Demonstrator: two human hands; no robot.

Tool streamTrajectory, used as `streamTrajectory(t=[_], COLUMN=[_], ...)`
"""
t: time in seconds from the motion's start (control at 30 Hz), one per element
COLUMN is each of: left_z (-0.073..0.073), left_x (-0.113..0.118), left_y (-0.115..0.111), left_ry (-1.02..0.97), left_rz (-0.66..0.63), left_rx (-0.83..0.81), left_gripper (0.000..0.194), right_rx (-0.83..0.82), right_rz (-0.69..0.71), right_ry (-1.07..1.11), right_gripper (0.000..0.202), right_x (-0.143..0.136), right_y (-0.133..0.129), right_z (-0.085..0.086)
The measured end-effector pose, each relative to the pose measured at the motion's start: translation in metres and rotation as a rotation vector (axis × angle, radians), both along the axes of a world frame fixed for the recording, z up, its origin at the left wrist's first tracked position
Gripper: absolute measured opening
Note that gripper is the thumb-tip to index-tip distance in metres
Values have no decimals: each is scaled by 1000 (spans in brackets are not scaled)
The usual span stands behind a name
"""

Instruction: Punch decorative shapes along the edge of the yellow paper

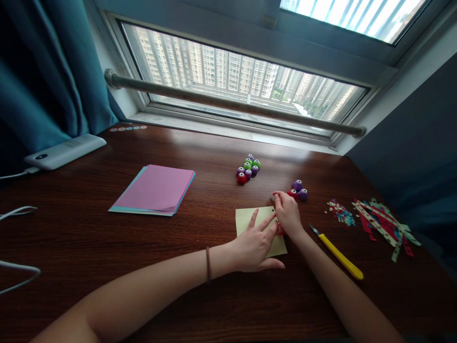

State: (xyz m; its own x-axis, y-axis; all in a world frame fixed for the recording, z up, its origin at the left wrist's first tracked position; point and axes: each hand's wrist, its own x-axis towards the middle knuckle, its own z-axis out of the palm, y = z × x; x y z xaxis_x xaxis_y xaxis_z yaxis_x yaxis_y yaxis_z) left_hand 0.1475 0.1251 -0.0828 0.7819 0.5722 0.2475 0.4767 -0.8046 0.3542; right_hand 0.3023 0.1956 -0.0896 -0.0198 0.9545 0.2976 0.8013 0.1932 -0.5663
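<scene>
A pale yellow paper square lies on the dark wooden table. Small star-shaped holes show near its right edge. My left hand rests on the paper with its fingers spread. At the paper's upper right edge is my right hand, its fingers bent together; what they hold, if anything, is hidden. A red piece shows partly between the two hands. Just beyond my right hand sit a red punch and two purple punches.
Several coloured punches stand farther back. Coloured paper sheets lie left. To the right are a yellow-handled knife, small paper bits and punched strips. A white power bank with a cable sits far left.
</scene>
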Motion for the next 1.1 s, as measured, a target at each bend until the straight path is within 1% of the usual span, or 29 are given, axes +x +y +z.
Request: streamTrajectory(t=[0.17,0.33,0.5,0.73,0.87,1.0,1.1], left_z=[-1,-5,-6,-5,-4,-4,-3], left_x=[-1,-1,-2,-3,-3,-2,-2], left_y=[-1,0,1,0,-1,-2,-3], left_ry=[-14,-21,-38,-40,-34,-22,-32], left_rz=[17,22,13,9,17,24,31], left_rx=[-53,-84,-104,-79,-71,-73,-83], left_gripper=[73,75,73,75,73,76,74], right_rx=[-19,-45,-64,-72,-68,-65,-66], right_rz=[-45,-87,-103,-93,-85,-87,-92], right_ry=[-154,-258,-300,-342,-366,-387,-404], right_gripper=[26,22,21,20,20,20,20], right_x=[-4,-6,-8,-8,-8,-8,-9], right_y=[-5,-6,-7,-8,-8,-8,-8], right_z=[-5,-4,-3,-2,-3,-3,-2])
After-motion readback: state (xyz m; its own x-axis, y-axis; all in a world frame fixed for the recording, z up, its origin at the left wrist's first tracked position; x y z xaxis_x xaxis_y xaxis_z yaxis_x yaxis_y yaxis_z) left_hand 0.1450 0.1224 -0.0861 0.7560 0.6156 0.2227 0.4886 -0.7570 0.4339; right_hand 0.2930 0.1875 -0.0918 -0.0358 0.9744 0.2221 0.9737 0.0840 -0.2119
